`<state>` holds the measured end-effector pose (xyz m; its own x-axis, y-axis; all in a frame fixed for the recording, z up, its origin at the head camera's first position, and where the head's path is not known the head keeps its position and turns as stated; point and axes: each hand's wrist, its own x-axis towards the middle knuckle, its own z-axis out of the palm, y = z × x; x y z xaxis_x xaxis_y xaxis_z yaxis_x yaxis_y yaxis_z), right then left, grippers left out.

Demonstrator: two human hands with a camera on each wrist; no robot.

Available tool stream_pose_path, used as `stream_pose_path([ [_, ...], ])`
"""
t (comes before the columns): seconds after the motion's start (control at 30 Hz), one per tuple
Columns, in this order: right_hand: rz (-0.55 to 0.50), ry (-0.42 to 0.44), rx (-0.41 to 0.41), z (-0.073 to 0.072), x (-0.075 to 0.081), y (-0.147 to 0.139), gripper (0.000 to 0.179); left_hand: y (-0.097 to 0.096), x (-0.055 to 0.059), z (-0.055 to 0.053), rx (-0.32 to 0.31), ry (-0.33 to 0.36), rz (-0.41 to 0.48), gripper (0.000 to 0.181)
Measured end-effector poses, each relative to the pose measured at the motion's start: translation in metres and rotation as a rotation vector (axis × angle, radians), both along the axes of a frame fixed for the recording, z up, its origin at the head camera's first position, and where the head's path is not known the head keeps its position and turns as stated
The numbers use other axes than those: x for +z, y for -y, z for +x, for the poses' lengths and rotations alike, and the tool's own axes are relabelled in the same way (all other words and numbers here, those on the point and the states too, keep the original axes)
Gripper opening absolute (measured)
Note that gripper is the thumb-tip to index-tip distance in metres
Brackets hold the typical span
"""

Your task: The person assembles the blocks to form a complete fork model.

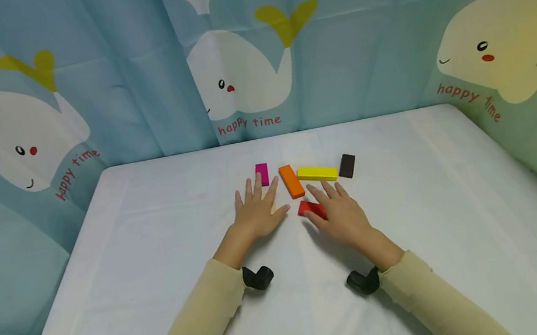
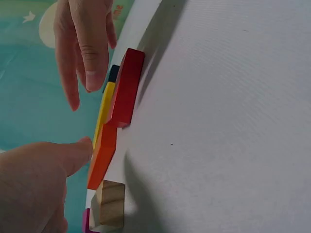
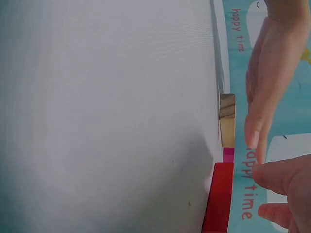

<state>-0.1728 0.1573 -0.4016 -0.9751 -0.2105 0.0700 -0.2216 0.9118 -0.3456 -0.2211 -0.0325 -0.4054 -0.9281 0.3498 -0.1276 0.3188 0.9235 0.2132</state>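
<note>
My left hand (image 1: 257, 215) is held over the table with its fingers spread. Mostly hidden beneath it is a plain wooden block (image 2: 113, 205); its fingertips overlap a magenta block (image 1: 262, 173) in the head view. To the right, my right hand (image 1: 343, 217) reaches over a red block (image 1: 310, 208), with its thumb and fingers apart and nothing gripped. In the left wrist view, daylight shows between that hand and the red block. An orange block (image 1: 291, 181) lies between the two hands' fingertips. Beyond the right fingers lies a yellow block (image 1: 317, 173), with a black block (image 1: 347, 166) beside it.
The blocks lie loosely grouped on a white-covered table (image 1: 165, 220), toward its far edge. A blue curtain (image 1: 139, 94) printed with whales hangs behind the table and along both sides. Black wrist-worn pieces (image 1: 258, 277) stick out at both sleeve cuffs.
</note>
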Motion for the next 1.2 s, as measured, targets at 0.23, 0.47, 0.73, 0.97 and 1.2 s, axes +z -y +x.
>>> stream_pose_path([
  [0.23, 0.046, -0.018, 0.013, 0.0, 0.001, -0.002, 0.06, -0.012, 0.002, -0.009, -0.007, 0.008, -0.05, 0.074],
  [0.47, 0.071, 0.003, 0.031, -0.004, 0.001, -0.006, 0.051, -0.02, 0.001, -0.021, -0.005, 0.019, -0.068, 0.074],
  [0.73, 0.046, -0.023, 0.07, -0.006, 0.003, -0.011, 0.05, -0.03, 0.007, -0.034, -0.054, 0.027, -0.069, 0.073],
  [0.97, -0.034, -0.017, 0.137, -0.008, 0.001, -0.014, 0.041, -0.031, 0.007, -0.045, -0.127, 0.051, -0.054, 0.072],
  [1.2, -0.048, 0.01, 0.189, -0.007, 0.004, -0.016, 0.033, -0.027, 0.0, -0.048, -0.233, 0.029, -0.024, 0.07],
])
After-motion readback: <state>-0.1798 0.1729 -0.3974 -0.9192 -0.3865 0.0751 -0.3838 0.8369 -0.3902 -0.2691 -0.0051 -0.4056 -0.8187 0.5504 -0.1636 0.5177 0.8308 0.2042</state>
